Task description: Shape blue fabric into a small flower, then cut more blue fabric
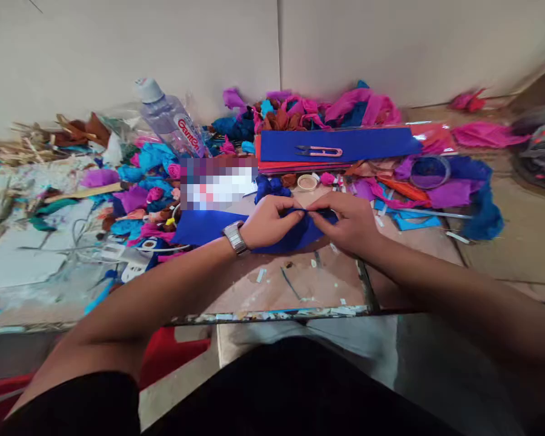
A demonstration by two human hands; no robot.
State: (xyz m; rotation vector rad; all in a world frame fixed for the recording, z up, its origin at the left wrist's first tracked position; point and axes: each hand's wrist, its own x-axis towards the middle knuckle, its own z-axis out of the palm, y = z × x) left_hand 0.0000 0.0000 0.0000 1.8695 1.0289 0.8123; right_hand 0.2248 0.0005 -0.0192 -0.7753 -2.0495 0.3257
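Partly between left hand [272, 223] and right hand [350, 221], blue sheet [209, 227].

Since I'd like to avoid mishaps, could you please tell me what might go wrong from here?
The small round tub sits just beyond the left hand and right hand, so a finger could knock it. The blue sheet they pinch might pick up pale scraps lying on the worktop. The snips lie loose on the blue stack and might slide off if it is bumped.
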